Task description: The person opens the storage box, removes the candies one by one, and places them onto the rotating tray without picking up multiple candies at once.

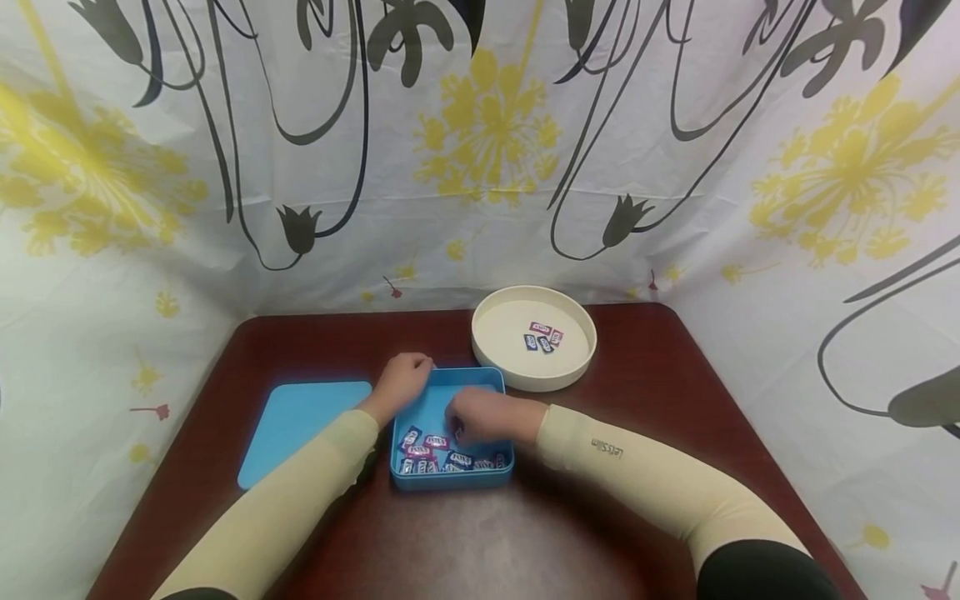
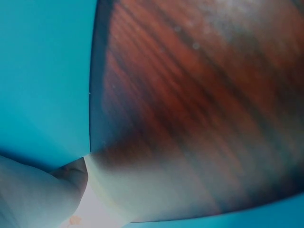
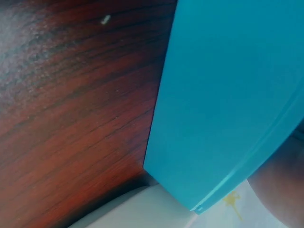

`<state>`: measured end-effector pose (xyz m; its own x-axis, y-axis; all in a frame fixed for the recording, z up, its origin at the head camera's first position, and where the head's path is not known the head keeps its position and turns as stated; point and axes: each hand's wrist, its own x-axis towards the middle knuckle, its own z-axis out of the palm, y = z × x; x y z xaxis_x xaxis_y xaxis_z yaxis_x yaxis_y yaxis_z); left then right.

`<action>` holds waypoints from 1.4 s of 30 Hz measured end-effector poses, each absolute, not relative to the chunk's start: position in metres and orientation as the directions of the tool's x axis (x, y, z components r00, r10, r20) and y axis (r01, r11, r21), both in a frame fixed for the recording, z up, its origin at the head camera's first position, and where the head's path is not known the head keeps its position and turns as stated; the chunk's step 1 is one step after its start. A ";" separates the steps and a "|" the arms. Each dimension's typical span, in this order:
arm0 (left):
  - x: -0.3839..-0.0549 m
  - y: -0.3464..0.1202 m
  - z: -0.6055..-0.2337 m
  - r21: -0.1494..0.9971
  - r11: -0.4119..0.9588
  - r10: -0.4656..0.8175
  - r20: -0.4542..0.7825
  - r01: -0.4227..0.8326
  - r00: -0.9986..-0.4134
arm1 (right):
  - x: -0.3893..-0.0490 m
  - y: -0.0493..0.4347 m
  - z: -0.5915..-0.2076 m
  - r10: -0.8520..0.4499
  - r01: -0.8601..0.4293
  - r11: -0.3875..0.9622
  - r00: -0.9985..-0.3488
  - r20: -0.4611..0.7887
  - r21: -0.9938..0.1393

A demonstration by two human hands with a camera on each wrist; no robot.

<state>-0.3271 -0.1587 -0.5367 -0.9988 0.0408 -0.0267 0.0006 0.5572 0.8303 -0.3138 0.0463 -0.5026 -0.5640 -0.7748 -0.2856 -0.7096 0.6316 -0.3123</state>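
Note:
A blue rectangular box (image 1: 452,481) stands on the table with several small printed packets (image 1: 417,452), dark blue and pink, gathered at its near side. My left hand (image 1: 403,382) grips the box's far left corner; in the left wrist view that hand (image 2: 40,192) lies against the blue wall. My right hand (image 1: 487,414) reaches over the right rim into the box, its fingers bent down among the packets. A packet shows at those fingertips, but whether they pinch it is hidden. The right wrist view has the box's outer wall (image 3: 213,95) beside part of the hand (image 3: 280,180).
Behind the box at the right stands a round cream tray (image 1: 498,354) with several packets in it. A flat blue lid (image 1: 300,425) lies left of the box. Patterned white cloth (image 1: 450,250) hangs around the dark red-brown table (image 1: 637,375).

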 end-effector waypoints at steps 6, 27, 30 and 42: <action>-0.325 -0.157 -0.536 0.831 0.556 0.039 -0.021 0.004 -0.999 | -0.314 0.047 -0.506 -0.775 -0.698 0.632 -0.568 -0.276 -0.336; -0.324 -0.157 -0.534 0.830 0.558 0.039 -0.022 0.004 -0.999 | -0.313 0.050 -0.511 -0.774 -0.681 0.632 -0.583 -0.248 -0.370; -0.324 -0.157 -0.535 0.831 0.556 0.039 -0.026 0.000 -0.999 | -0.314 0.050 -0.513 -0.774 -0.685 0.631 -0.586 -0.238 -0.364; -0.327 -0.160 -0.538 0.834 0.552 0.049 -0.004 0.023 -0.999 | -0.324 0.056 -0.499 -0.797 -0.725 0.582 -0.598 -0.083 -0.369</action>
